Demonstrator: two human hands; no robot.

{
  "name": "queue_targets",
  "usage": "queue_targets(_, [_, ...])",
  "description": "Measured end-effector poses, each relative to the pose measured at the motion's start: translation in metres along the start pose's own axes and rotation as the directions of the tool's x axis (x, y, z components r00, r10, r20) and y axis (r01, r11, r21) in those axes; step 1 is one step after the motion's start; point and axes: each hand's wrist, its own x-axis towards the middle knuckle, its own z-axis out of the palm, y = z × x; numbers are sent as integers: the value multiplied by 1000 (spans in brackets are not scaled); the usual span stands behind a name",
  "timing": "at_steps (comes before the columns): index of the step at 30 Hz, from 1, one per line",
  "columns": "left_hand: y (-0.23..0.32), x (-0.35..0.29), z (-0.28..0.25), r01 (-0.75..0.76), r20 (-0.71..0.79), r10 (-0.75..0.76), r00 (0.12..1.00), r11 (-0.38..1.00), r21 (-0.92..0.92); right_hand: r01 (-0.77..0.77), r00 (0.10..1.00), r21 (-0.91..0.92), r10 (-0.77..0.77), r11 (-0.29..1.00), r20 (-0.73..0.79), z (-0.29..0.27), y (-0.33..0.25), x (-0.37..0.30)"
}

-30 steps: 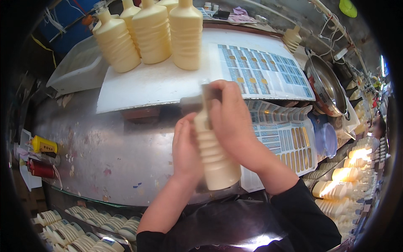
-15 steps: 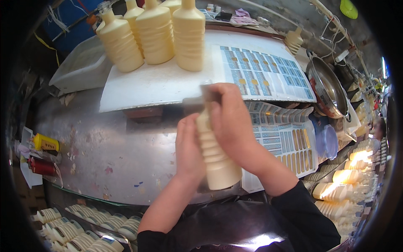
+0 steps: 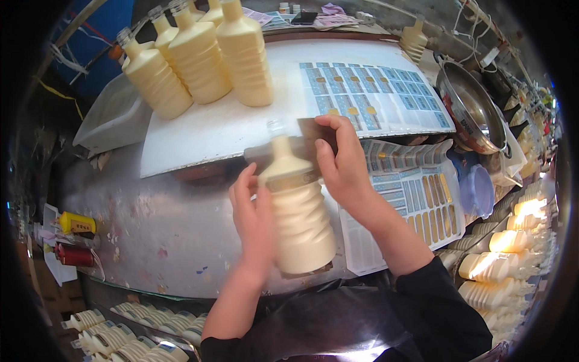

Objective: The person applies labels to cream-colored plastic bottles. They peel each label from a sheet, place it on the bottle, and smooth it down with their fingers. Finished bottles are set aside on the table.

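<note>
In front of me a cream ribbed bottle [image 3: 301, 235] with a clear neck stands, slightly blurred. Around its shoulder runs a gold-brown label band [image 3: 294, 181]. My left hand [image 3: 250, 208] is at the bottle's left side, fingers stretched and smeared a little by motion; whether they touch it I cannot tell. On the other side, my right hand [image 3: 344, 163] pinches a thin dark brown flat piece [image 3: 310, 128] between thumb and fingers, close to the bottle's neck and apart from it.
Several cream bottles [image 3: 202, 63] stand on the white board [image 3: 181, 136], beside a label sheet [image 3: 356, 90]. More label sheets [image 3: 416, 205] lie at right, near a steel pan [image 3: 470, 108] and a purple tub [image 3: 476, 190]. Yellow [image 3: 78, 222] and red [image 3: 74, 254] containers sit at left.
The bottle, tilted and gripped between both hands before, now stands more upright with its shoulder band showing. My hands have moved apart, the left one loosening. The view has shifted slightly.
</note>
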Motion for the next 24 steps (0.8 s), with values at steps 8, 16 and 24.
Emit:
queue_targets(8, [22, -30, 6, -171, 212, 48, 976, 773, 611, 2, 992, 73, -12, 997, 129, 22, -21, 0])
queue_targets(16, [5, -28, 0, -70, 195, -10, 981, 912, 404, 33, 999, 125, -38, 992, 34, 6, 25, -12])
queue_targets(24, [-16, -26, -1, 17, 213, -37, 976, 995, 94, -11, 1000, 230, 5, 973, 30, -8, 13, 1])
